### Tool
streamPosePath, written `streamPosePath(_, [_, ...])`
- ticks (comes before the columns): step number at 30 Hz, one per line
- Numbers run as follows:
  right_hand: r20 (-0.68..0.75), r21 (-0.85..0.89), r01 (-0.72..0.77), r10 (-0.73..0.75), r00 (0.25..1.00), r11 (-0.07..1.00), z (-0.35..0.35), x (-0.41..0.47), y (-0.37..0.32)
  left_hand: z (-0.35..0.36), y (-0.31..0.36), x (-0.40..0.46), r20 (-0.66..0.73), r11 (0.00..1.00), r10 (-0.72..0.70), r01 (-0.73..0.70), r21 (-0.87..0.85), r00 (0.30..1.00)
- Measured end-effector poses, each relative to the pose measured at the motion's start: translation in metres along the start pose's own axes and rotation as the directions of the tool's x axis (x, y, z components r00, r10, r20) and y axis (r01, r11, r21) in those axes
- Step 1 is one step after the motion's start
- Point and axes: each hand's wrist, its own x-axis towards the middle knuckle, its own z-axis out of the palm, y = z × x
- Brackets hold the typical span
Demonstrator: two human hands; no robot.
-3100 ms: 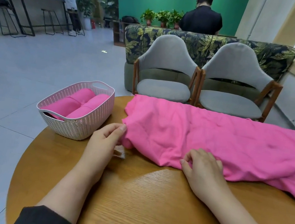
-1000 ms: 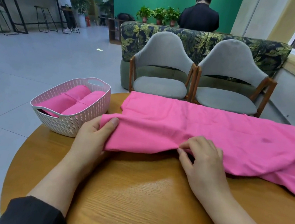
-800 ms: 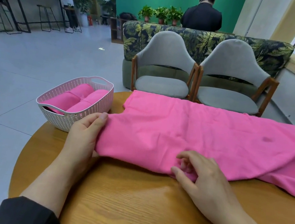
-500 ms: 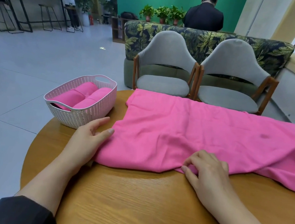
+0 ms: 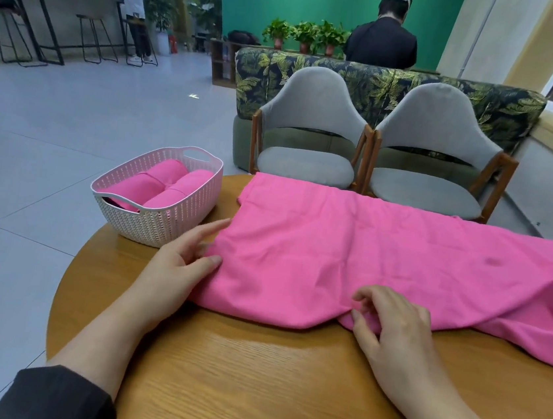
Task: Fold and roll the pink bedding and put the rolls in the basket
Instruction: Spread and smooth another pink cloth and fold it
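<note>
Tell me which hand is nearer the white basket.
Left. The left hand lies at the left end of the pink sheet, just in front of the white basket. The right hand pinches the sheet's near edge, farther to the right.

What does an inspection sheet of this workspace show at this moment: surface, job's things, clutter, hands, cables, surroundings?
Surface: round wooden table, grain visible, near half bare.
Job's things: pink bedding spread across the far half, running off the right of the picture; white woven basket at the table's left edge holds two pink rolls.
Clutter: nothing seen.
Hands: left hand lies with straight fingers at the bedding's left edge; right hand pinches the near hem.
Cables: nothing seen.
Surroundings: two grey chairs and a leaf-print sofa beyond the table; two people further back, facing away.
</note>
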Motion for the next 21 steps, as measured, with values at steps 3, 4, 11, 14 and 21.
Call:
streamPosePath(3, [0.093,-0.056,0.059,-0.053,0.994,0.997,0.003,-0.003,-0.001,-0.003,0.0,0.001,0.052,0.999,0.019,-0.021,0.033,0.998])
streamPosePath(4, [0.093,-0.07,0.068,-0.061,0.994,0.995,0.004,-0.003,-0.001,-0.003,-0.002,0.001,0.091,0.997,0.018,-0.025,0.075,0.996])
streamPosePath(11, [-0.042,0.013,-0.01,0.01,0.999,1.0,-0.005,0.001,-0.005,0.002,-0.017,0.001,0.22,0.979,0.081,-0.119,0.164,0.972])
streamPosePath(14, [-0.04,-0.005,0.051,-0.052,0.998,0.999,-0.007,0.002,-0.014,0.005,-0.014,0.001,0.23,0.946,0.166,-0.221,0.238,0.959])
streamPosePath(21, [0.185,0.283,0.018,-0.073,0.98,0.959,0.003,0.055,-0.067,0.037,-0.008,0.01,0.406,0.792,0.287,-0.454,0.408,0.867])
